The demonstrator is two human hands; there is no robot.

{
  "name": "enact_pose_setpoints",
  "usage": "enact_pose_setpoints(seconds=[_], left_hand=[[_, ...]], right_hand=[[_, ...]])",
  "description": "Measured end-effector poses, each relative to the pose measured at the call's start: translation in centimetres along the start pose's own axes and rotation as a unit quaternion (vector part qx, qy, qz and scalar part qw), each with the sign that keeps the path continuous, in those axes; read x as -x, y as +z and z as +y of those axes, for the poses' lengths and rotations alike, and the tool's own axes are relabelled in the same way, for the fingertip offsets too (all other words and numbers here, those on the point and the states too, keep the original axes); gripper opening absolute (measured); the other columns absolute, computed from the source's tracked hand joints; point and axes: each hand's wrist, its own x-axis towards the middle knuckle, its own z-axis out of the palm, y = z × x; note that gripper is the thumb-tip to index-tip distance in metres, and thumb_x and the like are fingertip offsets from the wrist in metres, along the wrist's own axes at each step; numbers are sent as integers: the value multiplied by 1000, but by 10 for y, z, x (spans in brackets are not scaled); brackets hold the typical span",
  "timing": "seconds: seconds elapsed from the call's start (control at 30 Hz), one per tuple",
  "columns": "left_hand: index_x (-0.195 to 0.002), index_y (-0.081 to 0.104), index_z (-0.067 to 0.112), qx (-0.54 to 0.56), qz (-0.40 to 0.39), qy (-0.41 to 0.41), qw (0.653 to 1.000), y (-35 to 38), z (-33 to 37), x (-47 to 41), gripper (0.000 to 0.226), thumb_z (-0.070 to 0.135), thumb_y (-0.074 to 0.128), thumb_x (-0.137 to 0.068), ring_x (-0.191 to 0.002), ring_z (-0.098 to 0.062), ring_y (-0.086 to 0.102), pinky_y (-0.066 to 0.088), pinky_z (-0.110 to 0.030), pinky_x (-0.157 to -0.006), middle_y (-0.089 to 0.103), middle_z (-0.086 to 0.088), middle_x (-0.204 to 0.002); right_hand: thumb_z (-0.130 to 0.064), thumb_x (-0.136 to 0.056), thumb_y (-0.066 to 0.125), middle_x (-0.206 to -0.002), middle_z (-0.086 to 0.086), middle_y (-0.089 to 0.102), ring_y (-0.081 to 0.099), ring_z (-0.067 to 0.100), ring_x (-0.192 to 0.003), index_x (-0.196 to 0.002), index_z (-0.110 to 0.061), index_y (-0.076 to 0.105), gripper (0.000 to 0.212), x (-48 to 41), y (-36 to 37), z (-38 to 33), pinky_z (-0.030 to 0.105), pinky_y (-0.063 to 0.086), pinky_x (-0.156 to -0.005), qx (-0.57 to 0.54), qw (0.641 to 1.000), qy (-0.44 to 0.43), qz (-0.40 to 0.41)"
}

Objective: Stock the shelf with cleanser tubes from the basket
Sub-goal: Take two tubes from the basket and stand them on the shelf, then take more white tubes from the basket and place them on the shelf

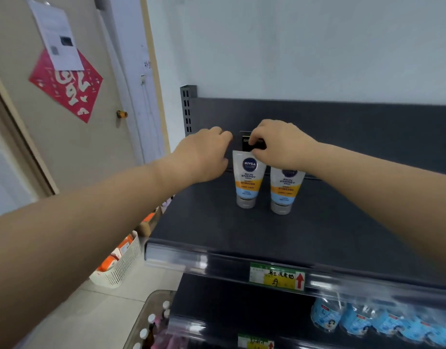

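Cleanser tubes (248, 177): two white tubes with yellow and blue bands, standing cap-down and upright on the shelf (217, 222), behind the price label (277, 277).
Left tube (247, 187): farther from the price label, front print fully readable.
Right tube (286, 190): just beside the left tube and apart from it, directly behind the price label; its top is covered by the right wrist.
Black package (244, 140): behind the left tube, farthest from the price label of the three; its type cannot be determined.
Right hand (279, 144): fingers curled, pinching the top of the black package.
Left hand (204, 152): knuckles up, fingers curled forward, just left of the left tube's top. The fingertips are hidden, so grasp or contact cannot be determined.
Price label: green and yellow with a red arrow, fixed on the front rail of the shelf.
White slatted basket (124, 270): on the floor, well left of the price label, holding orange-and-white packs.
Water bottles (368, 321): blue-labelled, on the lower shelf level, below and right of the price label.
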Motion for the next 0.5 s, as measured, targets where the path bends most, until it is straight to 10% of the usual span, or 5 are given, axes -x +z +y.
enact_pose_setpoints(seconds=[0.5], left_hand=[[-147,21,15,-104,-18,-185,977,-1,-90,169,71,43,51,-89,-144,-28,16,20,-52,-115,21,-10,-155]], right_hand=[[-38,-92,49,-159,8,8,10,24,-146,-148,-20,22,65,-19,51,-170,43,17,-115,-43,975,-215,-33]])
